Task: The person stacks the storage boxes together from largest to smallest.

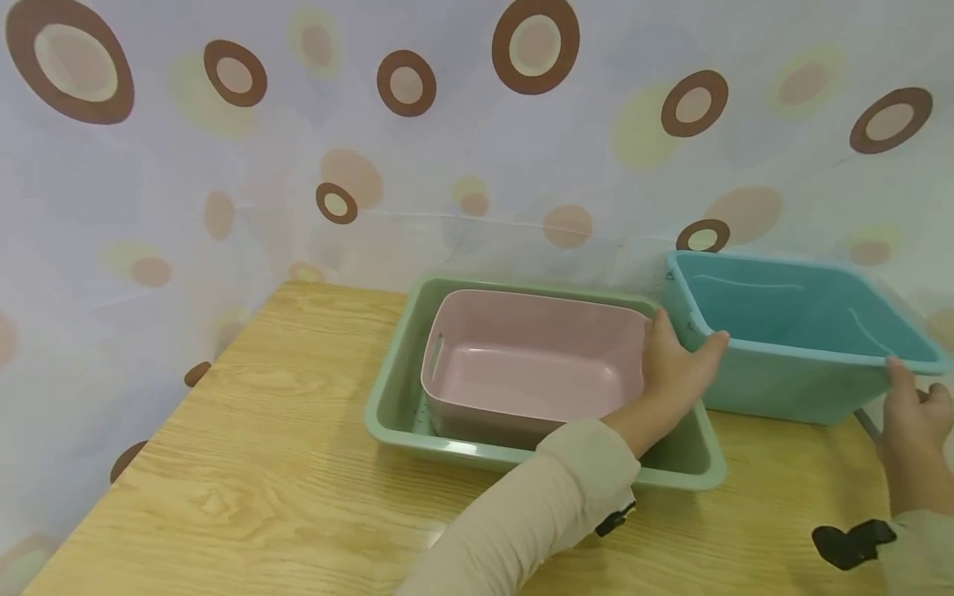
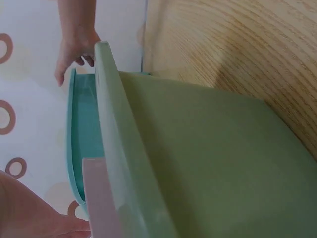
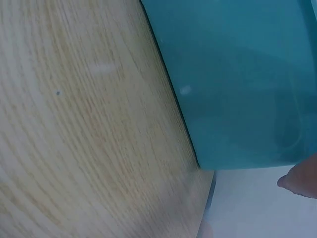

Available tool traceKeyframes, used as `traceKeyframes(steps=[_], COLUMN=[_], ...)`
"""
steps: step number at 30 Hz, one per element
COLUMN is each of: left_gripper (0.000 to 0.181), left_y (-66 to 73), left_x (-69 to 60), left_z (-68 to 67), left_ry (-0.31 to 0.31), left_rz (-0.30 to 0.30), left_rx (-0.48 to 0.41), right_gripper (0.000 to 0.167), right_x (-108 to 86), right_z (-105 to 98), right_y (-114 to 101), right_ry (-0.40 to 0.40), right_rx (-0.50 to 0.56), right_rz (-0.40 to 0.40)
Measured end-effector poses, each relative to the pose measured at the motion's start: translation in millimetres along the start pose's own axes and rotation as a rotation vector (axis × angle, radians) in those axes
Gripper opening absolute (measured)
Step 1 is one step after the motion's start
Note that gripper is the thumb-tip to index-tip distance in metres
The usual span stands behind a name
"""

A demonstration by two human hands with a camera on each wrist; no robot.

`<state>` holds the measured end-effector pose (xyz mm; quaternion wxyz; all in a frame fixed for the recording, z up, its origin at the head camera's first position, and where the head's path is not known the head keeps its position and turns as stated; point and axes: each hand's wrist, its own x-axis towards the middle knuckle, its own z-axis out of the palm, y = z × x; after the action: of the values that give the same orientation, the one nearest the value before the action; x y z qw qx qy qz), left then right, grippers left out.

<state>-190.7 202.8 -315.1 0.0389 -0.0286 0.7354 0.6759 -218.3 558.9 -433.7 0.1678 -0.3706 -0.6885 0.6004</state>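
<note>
A pink basket (image 1: 537, 364) with a slot handle sits inside a larger pale green tub (image 1: 462, 449) on the table. Right of them stands a deep teal bin (image 1: 775, 381), its left end close to the tub. My left hand (image 1: 671, 377) is at the basket's right end, thumb spread towards the bin's near rim; the basket hides some fingertips. At the bin's right end is my right hand (image 1: 917, 422), thumb at the rim corner and fingers loosely bent. In the left wrist view, the right hand (image 2: 77, 49) appears slightly apart from the bin (image 2: 86, 119).
The wood-grain table (image 1: 246, 447) extends left and in front of the containers. A patterned sheet (image 1: 447, 165) hangs behind it. Both sleeves have dark straps near the wrists. The bin stands near the table's right edge.
</note>
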Motion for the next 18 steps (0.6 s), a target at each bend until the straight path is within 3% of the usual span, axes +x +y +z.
traceKeyframes(steps=[4, 7, 10, 18], left_gripper=[0.075, 0.075, 0.075, 0.074], left_y=[-1.7, -2.1, -2.9, -4.5], left_x=[5.6, 8.6, 11.1, 13.9], left_z=[2.4, 3.5, 4.5, 9.9], left_ry=[0.015, 0.019, 0.016, 0.01], left_rz=[-0.012, -0.022, -0.028, 0.0], left_rx=[0.018, 0.036, 0.047, 0.067], right_gripper=[0.091, 0.089, 0.089, 0.082], right_x=[-65.5, -93.0, -101.4, -94.3], right_z=[22, 31, 35, 42], right_y=[-44, -58, -61, -64], right_ry=[0.03, 0.026, 0.015, 0.061], right_rx=[0.015, 0.022, 0.021, 0.106], right_rz=[0.054, 0.066, 0.072, 0.066])
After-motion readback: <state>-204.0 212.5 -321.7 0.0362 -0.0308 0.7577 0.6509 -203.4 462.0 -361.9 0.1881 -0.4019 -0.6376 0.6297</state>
